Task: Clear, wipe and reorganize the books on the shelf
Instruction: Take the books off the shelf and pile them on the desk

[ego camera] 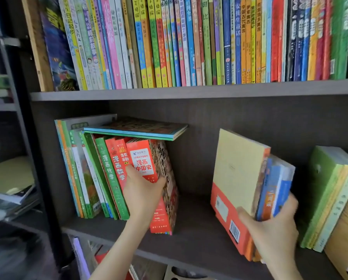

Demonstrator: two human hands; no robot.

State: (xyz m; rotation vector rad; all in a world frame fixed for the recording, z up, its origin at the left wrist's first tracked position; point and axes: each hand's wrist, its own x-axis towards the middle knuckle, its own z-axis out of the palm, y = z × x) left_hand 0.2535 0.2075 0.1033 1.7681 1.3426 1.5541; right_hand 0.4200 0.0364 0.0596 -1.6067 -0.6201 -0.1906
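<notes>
On the middle shelf (195, 235) my left hand (142, 195) grips a red boxed book set (146, 164) at the right end of a leaning row of green and red books (100, 174). Two thin books (136, 129) lie flat on top of that row. My right hand (274, 229) holds a small stack of books (247, 178) from below, a yellow and orange cover facing left and blue ones behind it. The stack stands tilted on the shelf, apart from the left row.
Green and yellow books (330, 199) lean at the shelf's right end. The upper shelf (189, 91) is packed with upright colourful books. A side unit at the left holds stacked papers (9, 184). More books show below the middle shelf.
</notes>
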